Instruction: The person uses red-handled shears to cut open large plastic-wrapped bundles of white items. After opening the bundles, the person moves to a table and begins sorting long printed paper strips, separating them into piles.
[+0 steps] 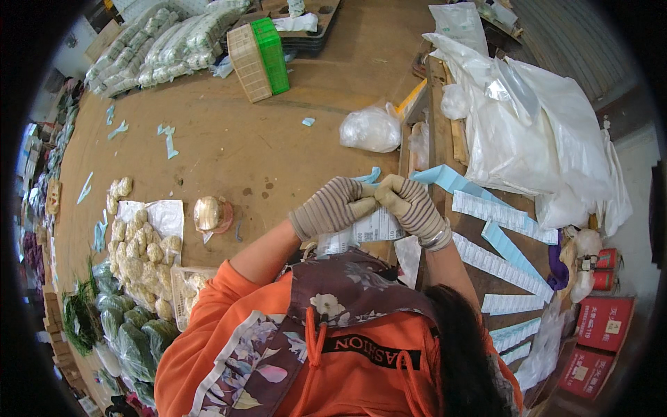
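Note:
Both of my hands wear cream knit gloves with dark stripes and meet in front of my chest. My left hand pinches a light-blue strip that shows above the fingertips. Touching it, my right hand has its fingers closed on the same strip. Printed white labels hang below the hands; their upper part is hidden by the gloves. From beside my right hand, a light-blue label strip runs to the right. More printed label strips lie folded back and forth beyond my right forearm.
White plastic sheeting covers the right side. A bagged bundle lies ahead. At left are packed pale food bags, green vegetable bags, a plastic crate and a wrapped round item. Green and beige crates stand farther off.

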`<action>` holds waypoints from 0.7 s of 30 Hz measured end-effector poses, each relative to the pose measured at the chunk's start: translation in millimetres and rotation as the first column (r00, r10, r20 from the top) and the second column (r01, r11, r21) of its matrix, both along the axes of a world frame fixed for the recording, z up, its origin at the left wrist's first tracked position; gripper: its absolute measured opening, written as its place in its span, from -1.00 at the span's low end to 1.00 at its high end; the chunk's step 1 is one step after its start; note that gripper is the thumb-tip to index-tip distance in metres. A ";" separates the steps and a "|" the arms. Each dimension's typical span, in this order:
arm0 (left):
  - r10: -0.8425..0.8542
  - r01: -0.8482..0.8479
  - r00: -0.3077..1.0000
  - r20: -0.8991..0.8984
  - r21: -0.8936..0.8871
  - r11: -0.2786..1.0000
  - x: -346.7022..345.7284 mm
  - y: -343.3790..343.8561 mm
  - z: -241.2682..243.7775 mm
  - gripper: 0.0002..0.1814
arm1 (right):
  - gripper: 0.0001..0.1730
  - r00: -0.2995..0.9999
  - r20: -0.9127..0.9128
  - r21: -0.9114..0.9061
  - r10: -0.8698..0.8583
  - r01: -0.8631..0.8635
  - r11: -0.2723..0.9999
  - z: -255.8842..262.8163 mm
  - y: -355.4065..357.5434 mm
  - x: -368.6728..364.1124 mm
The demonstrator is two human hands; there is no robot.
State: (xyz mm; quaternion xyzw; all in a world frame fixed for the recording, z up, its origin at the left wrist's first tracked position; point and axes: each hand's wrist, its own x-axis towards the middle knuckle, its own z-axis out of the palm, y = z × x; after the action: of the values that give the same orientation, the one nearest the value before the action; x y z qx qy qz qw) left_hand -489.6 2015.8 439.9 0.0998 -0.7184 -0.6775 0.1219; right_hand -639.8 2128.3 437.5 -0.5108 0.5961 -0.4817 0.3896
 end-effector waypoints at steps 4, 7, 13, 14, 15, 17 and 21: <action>0.237 -0.256 0.956 -0.173 -0.103 0.961 2.2 -0.3 -2.7 -0.80 | -0.73 0.861 0.315 -0.008 -0.399 0.423 0.906 -4.0 -2.5 -3.5; 0.367 -0.357 0.929 -0.047 0.149 0.922 9.2 -13.5 3.3 -0.80 | -0.77 0.766 0.417 -0.005 -0.489 0.540 0.841 2.5 3.2 -16.2; 0.253 -0.247 0.968 -0.006 0.188 0.951 5.6 -6.8 10.2 -0.83 | -0.80 0.997 -0.064 0.001 0.033 -0.033 0.999 9.0 8.5 -2.2; 0.207 -0.197 0.978 -0.025 0.213 0.957 5.5 -6.5 9.1 -0.83 | -0.82 0.998 -0.059 0.002 -0.017 0.017 1.000 9.5 6.5 -3.6; 0.163 -0.148 0.986 -0.045 0.237 0.960 6.0 -5.5 7.2 -0.82 | -0.83 0.993 0.053 0.020 -0.110 0.109 0.994 10.0 5.0 -6.3; -0.014 0.002 0.999 0.049 0.240 0.971 12.0 -13.5 2.3 -0.71 | -0.84 0.930 0.285 -0.008 -0.230 0.242 0.970 13.0 3.5 -20.6; -0.114 0.088 0.989 0.095 0.244 0.966 27.7 -19.5 -16.7 -0.66 | -0.82 0.760 0.477 -0.035 -0.440 0.517 0.855 22.6 6.9 -55.8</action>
State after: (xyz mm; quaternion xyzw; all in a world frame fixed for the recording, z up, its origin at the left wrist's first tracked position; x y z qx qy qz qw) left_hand -461.9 1996.3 423.3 0.1135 -0.6412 -0.7582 0.0350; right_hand -695.6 2135.3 460.0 -0.2446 0.5574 -0.7181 0.3373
